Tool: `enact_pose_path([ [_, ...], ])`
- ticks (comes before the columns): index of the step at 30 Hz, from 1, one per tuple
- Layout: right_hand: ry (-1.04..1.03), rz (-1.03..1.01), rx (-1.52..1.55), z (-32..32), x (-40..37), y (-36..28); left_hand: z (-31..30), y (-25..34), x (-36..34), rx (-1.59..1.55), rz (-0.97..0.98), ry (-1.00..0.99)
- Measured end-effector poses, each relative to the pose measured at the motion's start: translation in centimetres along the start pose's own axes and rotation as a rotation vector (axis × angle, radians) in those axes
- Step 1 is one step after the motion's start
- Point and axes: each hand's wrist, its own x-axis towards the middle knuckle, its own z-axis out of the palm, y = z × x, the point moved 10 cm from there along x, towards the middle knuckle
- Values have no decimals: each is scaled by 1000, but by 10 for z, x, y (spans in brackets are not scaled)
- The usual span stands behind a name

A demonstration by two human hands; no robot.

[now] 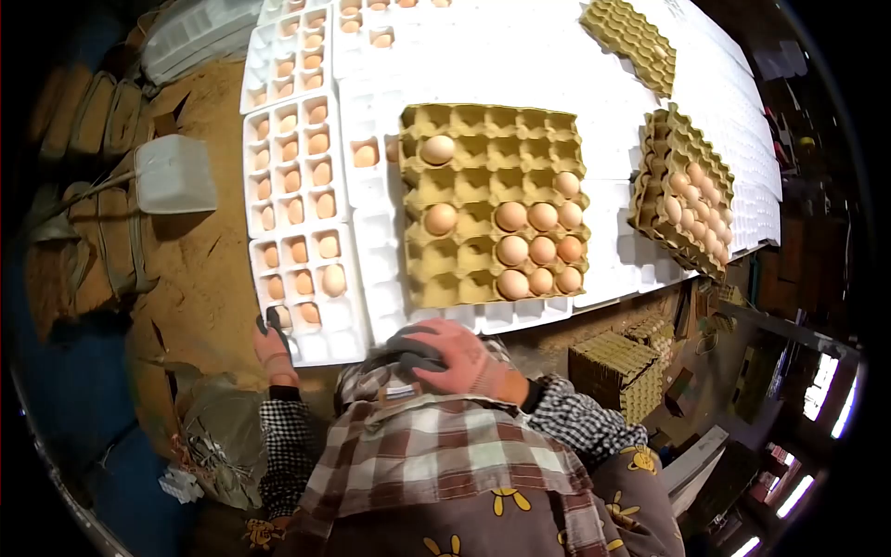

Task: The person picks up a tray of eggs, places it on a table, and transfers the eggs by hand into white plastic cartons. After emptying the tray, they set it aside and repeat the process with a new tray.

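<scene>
My left hand [274,345], in a pink glove with dark fingertips, is at the front left of a white foam tray [336,345]. Its bent fingers close on an egg [284,317] in a front cell, partly hiding it. My right hand [455,358], gloved the same way, rests in front of my plaid apron [464,436] with its fingers curled; whatever lies under them is hidden. Beyond it, a yellowish pulp egg tray [469,255] lies on the white trays. Several eggs [543,249] fill its right front part, and two sit apart on its left side.
More white trays [290,176] with eggs run along the table's left side. At right stand a tilted pulp tray stack [691,200] with eggs and another pulp tray [631,45]. Below the table edge are stacked trays [614,367]. A white scoop-like container [174,174] lies at left.
</scene>
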Motion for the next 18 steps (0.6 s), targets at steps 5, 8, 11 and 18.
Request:
enact_pose_path([
  [5, 572, 239, 140, -146, -70, 57, -2, 182, -97, 458, 685, 300],
  [8, 682, 225, 80, -188, -93, 74, 78, 203, -113, 813, 914, -70],
  [11, 677, 160, -174, -212, -97, 65, 97, 199, -92, 1032, 820, -107],
  [18, 252, -4, -741, -159, -65, 68, 102, 313, -188, 296, 863, -197],
])
